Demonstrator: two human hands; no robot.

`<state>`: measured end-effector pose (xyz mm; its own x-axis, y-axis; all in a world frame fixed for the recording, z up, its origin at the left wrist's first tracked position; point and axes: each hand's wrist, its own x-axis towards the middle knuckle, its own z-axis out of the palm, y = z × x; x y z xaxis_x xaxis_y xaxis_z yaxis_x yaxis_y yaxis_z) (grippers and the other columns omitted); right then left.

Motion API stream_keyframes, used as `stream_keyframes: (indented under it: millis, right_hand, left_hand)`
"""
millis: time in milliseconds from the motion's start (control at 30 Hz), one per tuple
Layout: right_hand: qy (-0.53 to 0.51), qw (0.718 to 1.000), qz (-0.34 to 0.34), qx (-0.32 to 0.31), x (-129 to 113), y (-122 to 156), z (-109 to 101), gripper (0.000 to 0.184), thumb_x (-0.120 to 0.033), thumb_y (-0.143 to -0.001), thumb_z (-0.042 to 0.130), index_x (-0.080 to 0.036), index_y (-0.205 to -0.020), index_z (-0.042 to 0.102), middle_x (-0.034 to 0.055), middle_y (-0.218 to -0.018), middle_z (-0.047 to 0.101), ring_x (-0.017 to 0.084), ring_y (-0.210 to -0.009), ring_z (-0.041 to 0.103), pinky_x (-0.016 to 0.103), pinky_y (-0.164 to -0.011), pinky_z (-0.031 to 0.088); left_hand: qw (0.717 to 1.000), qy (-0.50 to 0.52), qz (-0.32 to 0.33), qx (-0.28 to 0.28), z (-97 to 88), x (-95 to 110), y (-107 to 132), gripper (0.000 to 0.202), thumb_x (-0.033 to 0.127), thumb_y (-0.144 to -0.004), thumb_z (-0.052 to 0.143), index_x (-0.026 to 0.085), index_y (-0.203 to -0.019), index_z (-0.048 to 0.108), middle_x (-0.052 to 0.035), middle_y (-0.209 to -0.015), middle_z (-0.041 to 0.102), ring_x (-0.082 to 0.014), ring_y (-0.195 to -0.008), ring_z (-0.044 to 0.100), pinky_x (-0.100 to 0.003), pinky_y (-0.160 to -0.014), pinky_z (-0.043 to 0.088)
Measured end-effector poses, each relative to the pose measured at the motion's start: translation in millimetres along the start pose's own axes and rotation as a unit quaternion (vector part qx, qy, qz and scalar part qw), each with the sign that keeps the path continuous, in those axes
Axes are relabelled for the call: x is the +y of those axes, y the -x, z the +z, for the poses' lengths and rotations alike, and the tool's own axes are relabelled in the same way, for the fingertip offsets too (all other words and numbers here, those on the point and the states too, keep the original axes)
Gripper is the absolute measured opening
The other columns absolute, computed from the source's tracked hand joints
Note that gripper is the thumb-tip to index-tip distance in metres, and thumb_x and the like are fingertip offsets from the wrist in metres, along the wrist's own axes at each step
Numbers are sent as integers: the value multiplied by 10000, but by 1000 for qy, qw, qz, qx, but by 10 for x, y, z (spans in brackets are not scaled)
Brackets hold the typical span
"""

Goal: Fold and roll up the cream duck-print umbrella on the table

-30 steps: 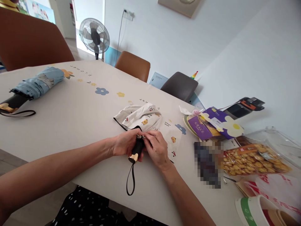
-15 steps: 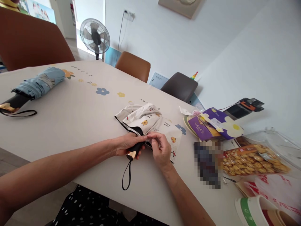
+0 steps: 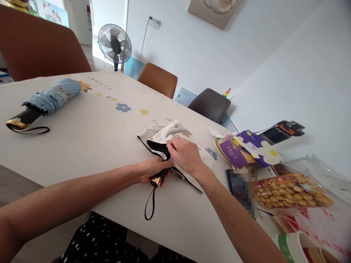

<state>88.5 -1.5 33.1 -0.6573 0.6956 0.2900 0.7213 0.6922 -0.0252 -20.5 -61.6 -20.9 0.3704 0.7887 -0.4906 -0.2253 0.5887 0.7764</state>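
Note:
A folded white umbrella (image 3: 164,136) with small cartoon prints and black lining lies on the white flower-print tablecloth (image 3: 90,135). My left hand (image 3: 152,170) is wrapped round its black handle, whose gold-ringed end and wrist strap (image 3: 149,204) stick out toward me. My right hand (image 3: 185,154) lies over the canopy just beyond the handle, fingers pinching a fold of the fabric.
A rolled blue umbrella (image 3: 45,104) lies at the far left. To the right sit a purple flower-print packet (image 3: 251,148), a bag of snacks (image 3: 292,190), a black device (image 3: 283,130) and a cup (image 3: 298,248). Chairs (image 3: 157,78) and a fan (image 3: 115,44) stand behind the table.
My right hand has moved from the handle's top up onto the canopy and taken hold of a fold. The left hand stays on the handle. The view has shifted slightly.

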Motion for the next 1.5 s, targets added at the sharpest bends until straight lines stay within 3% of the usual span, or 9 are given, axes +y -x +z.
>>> stream_keyframes:
  millis: [133, 300, 500, 633, 833, 1033, 1200, 1333, 1500]
  right_hand:
    - [-71, 998, -1, 1, -110, -243, -17, 179, -182, -800, 438, -179, -626, 477, 3, -655, 557, 116, -580, 458, 248, -549, 288]
    - [-218, 970, 15, -105, -85, -376, 59, 189, -281, -813, 459, -180, -692, 562, -11, -643, 589, 121, -594, 510, 243, -568, 349]
    - [-260, 964, 54, 19, 116, 7, 8, 235, -312, -865, 409, -215, -924, 615, 18, -929, 653, 161, -855, 592, 289, -775, 433]
    - [-237, 971, 10, 3, 130, 340, 136, 288, -295, -897, 366, -219, -1038, 605, 34, -1092, 631, 179, -1076, 544, 372, -1040, 288]
    - [-259, 966, 10, 5, 59, 510, 331, 353, -294, -917, 308, -202, -1135, 570, 47, -1144, 617, 181, -1216, 446, 398, -1087, 248]
    - [-270, 961, 62, -1, 153, 380, 112, 326, -378, -867, 425, -217, -1109, 573, 48, -1073, 649, 202, -1056, 569, 382, -950, 407]
    - [-209, 963, 143, 87, 499, -94, -179, 360, -438, -826, 453, -198, -1067, 573, 71, -1109, 625, 211, -1050, 560, 351, -857, 429]
    - [-117, 974, 194, 1, 688, -485, -207, 415, -451, -746, 527, -167, -1046, 566, 98, -1071, 624, 239, -954, 574, 356, -785, 415]
    - [-104, 967, 206, -105, 756, -722, -148, 232, -368, -682, 562, -157, -590, 575, 34, -608, 570, 159, -601, 509, 279, -566, 348]
  left_hand:
    - [999, -54, 1, -7, -19, -24, -8, 358, 476, -791, 519, 149, -660, 453, 4, -493, 507, -115, -377, 491, -226, -344, 344]
    - [999, -36, -2, -10, -28, -14, -13, 334, 447, -812, 493, 149, -668, 453, 11, -522, 510, -110, -377, 491, -235, -360, 370]
    - [999, 36, -41, 1, -2, 16, -13, 287, 396, -831, 470, 139, -704, 467, 4, -601, 526, -99, -427, 495, -252, -391, 419]
    - [997, 45, -58, 3, 10, 31, -7, 314, 425, -821, 463, 137, -697, 480, 4, -584, 511, -93, -417, 484, -237, -378, 402]
    - [999, 14, -27, 10, 6, 31, -5, 407, 538, -777, 480, 138, -701, 492, 7, -605, 511, -88, -409, 476, -239, -373, 401]
    - [999, -38, -14, 4, -18, -16, 5, 438, 579, -800, 421, 156, -692, 453, 11, -536, 497, -95, -380, 471, -225, -360, 356]
    - [995, -102, -14, 11, 12, -63, 28, 457, 629, -782, 402, 181, -691, 406, 24, -490, 481, -102, -354, 452, -215, -333, 311]
    - [991, -132, -17, 14, 45, -38, 75, 413, 579, -808, 398, 185, -685, 394, 36, -485, 468, -96, -339, 439, -210, -318, 298]
    - [992, -120, -20, 16, 70, -12, 93, 398, 556, -806, 419, 190, -653, 391, 35, -474, 460, -92, -324, 421, -214, -322, 296]
